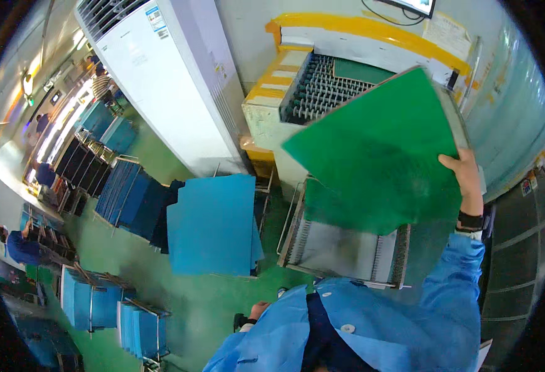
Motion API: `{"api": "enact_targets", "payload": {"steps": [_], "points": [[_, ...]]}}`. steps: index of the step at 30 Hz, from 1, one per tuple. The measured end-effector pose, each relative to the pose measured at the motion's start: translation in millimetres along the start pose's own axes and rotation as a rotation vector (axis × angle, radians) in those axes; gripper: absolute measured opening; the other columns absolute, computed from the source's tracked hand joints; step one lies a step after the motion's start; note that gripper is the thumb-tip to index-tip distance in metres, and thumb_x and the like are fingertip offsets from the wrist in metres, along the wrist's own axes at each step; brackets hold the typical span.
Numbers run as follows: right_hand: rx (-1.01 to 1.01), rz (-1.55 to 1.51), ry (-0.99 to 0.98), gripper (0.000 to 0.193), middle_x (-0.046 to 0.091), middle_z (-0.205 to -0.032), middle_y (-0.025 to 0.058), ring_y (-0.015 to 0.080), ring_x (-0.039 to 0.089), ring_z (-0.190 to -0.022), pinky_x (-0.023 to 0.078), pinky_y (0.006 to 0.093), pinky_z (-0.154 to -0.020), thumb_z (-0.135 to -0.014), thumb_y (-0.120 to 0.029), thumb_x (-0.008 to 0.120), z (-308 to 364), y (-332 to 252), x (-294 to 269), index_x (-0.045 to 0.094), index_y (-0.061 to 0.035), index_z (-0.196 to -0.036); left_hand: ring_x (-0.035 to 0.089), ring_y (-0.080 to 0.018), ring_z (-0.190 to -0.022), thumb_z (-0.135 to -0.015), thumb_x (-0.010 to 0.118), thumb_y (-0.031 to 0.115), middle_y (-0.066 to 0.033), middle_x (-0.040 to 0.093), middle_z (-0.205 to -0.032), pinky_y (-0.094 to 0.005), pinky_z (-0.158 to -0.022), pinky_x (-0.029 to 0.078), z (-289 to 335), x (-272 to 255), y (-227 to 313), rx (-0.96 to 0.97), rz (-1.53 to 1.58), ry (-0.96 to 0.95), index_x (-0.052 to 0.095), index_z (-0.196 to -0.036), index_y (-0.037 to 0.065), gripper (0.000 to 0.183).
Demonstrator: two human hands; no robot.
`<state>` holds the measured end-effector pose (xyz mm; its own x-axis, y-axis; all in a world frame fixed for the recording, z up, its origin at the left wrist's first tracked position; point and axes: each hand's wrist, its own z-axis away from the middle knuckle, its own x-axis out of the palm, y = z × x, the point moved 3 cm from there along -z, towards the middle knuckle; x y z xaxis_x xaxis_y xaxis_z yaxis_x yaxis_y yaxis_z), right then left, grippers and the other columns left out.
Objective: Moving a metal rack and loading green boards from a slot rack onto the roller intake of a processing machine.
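My right hand [466,177] grips a large green sheet [381,146] by its right edge, with the thumb on the upper face. The sheet is tilted and spans the space between a roller machine [266,102] and a wheeled rack [345,251] in front of me. Under it, part of another green panel [325,203] shows at the rack's far end. The rack has slotted, comb-like sides and a grey bottom. My left hand [259,310] hangs low beside my body, fingers curled, with no thing visible in it.
A stack of blue sheets [213,223] stands on a cart left of the rack. A tall white air conditioner [167,80] is behind it. More carts of blue panels [126,195] line the left. Several people work far left. Dark panels [514,266] stand at my right.
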<state>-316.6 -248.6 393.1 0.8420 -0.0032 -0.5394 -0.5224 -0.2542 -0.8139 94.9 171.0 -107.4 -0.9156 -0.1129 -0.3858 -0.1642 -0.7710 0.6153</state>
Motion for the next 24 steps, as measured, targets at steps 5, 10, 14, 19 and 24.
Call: {"api": "enact_targets", "payload": {"steps": [5,10,14,19,24], "points": [[0.294,-0.874,0.256,0.036,0.058,-0.1,0.0068,0.0213,0.057,-0.085,0.046,0.0364,-0.074,-0.078,-0.02,0.062,15,121,-5,0.052,-0.0035,-0.109,0.061,-0.0245,-0.085,-0.071,0.063,0.042,-0.0128,0.064,-0.091,-0.0335,-0.074,0.047,-49,5,-62,-0.038,-0.104,0.016,0.064,-0.093,0.006,0.042],[0.319,-1.32,0.084,0.034,0.055,-0.104,0.0096,0.0247,0.054,-0.092,0.045,0.0427,-0.079,-0.08,-0.019,0.06,25,108,57,0.05,-0.007,-0.109,0.061,-0.0252,-0.086,-0.072,0.062,0.041,-0.0128,0.063,-0.092,-0.0341,-0.074,0.047,-43,-1,-41,0.0,-0.056,0.016,0.064,-0.092,0.006,0.04],[0.511,-1.382,0.284,0.021,0.057,-0.094,0.009,0.0234,0.055,-0.087,0.046,0.0381,-0.075,-0.077,-0.01,0.062,-4,175,76,0.054,-0.0064,-0.097,0.06,-0.0263,-0.088,-0.073,0.062,0.038,-0.0145,0.062,-0.094,-0.0346,-0.075,0.047,-41,-5,-21,-0.072,-0.171,0.038,0.063,-0.094,0.005,0.039],[0.613,-1.587,0.333,0.01,0.057,-0.082,0.0074,0.0209,0.054,-0.081,0.046,0.0357,-0.074,-0.076,-0.001,0.06,-27,169,131,0.053,-0.0054,-0.083,0.06,-0.0269,-0.087,-0.071,0.063,0.036,-0.0146,0.063,-0.093,-0.0346,-0.074,0.047,-31,-3,-37,0.136,-0.063,0.026,0.063,-0.095,0.004,0.04],[0.66,-1.484,0.179,0.01,0.053,-0.085,0.0083,0.023,0.052,-0.083,0.045,0.0384,-0.081,-0.081,-0.01,0.056,-56,170,153,0.049,-0.0043,-0.085,0.061,-0.0264,-0.086,-0.072,0.06,0.038,-0.0151,0.063,-0.09,-0.0337,-0.073,0.047,-22,-2,-41,-0.153,-0.069,0.112,0.064,-0.093,0.005,0.039]]}}
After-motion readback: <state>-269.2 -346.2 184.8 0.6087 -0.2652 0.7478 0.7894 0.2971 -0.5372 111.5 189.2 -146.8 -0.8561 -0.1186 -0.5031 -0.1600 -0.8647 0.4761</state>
